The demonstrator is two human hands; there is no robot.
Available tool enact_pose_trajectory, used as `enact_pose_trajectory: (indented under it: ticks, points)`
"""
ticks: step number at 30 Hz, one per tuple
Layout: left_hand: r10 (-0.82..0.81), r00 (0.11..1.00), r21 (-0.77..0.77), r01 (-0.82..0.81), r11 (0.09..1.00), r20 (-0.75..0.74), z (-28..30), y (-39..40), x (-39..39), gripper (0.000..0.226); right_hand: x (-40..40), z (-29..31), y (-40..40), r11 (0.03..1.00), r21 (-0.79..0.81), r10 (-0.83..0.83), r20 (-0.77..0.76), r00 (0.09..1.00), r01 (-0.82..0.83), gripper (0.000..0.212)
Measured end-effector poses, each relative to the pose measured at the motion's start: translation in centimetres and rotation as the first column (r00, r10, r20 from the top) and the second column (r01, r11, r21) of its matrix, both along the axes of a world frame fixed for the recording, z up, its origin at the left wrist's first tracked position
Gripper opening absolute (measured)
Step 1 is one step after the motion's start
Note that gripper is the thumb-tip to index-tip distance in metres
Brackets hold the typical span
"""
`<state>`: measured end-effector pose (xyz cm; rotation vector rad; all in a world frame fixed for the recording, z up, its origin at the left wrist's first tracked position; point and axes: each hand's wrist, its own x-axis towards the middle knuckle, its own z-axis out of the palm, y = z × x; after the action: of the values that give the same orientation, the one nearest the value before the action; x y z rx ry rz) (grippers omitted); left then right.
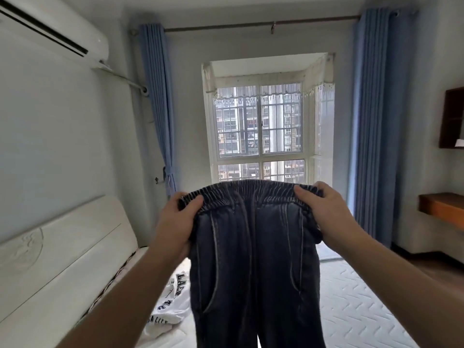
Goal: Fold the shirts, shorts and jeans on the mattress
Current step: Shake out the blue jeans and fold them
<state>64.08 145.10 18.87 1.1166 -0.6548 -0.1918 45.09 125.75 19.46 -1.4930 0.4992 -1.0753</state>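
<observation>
Jeans [253, 259] hang in mid-air in front of us, held up by the waistband above the mattress [356, 307] in a pale bedroom. The denim is dark, washed blue-black, with lighter faded lines along the seams and two curved front pocket openings. The waistband is elastic, gathered into tight ribs with pale streaks, and it arches slightly between our hands. The two legs drop straight down and leave the bottom of the frame, parting just at the lower edge.

Our left hand [175, 222] grips the left end of the waistband, thumb curled over the ribbed band on our side, fingers wrapped behind the cloth and out of sight. Our right hand [324, 209] grips the right end the same way, thumb pressed on the band and fingers clamped round the bunched fabric.

Below the jeans, to the left, a white shirt [170, 307] with dark block lettering lies crumpled on the quilted white mattress, near the white headboard [62, 249]. Blue curtains [374, 121] flank a barred window [261, 131] looking onto apartment blocks. An air conditioner [50, 33] is mounted high on the left wall, and wooden shelves [442, 207] project from the right wall.
</observation>
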Motion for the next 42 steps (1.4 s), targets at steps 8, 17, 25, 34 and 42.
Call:
enact_pose_trajectory:
  ticks: [8, 17, 25, 34, 42]
  points:
    - [0.302, 0.781, 0.066, -0.400, 0.914, 0.547, -2.7, -2.0, -5.2, 0.026, 2.9, -2.8, 6.2, 0.826, -0.519, -0.254, 0.004, 0.967, 0.219, 0.037]
    - [0.304, 0.768, 0.075, -0.414, 0.907, 0.564, -4.0, -0.3, -4.4, 0.021, 4.8, -5.4, 10.3, 0.625, -0.775, -0.290, -0.127, 0.948, 0.088, 0.029]
    - [0.282, 0.882, 0.141, -0.356, 0.924, 0.378, -4.5, 0.9, -1.6, 0.025, 6.8, -8.3, 12.6, 0.892, -0.424, 0.108, -0.146, 0.983, -0.161, 0.048]
    - [0.044, 0.943, 0.316, -0.154, 0.936, 0.330, -5.3, 1.4, 0.5, 0.046, 7.2, -9.2, 11.5, 0.912, -0.174, 0.330, -0.229, 0.916, -0.372, 0.040]
    - [-0.102, 0.941, 0.364, -0.023, 0.931, 0.322, -5.9, 3.5, 2.8, 0.011, 5.7, -8.9, 9.0, 0.950, -0.305, 0.014, -0.159, 0.987, -0.063, 0.045]
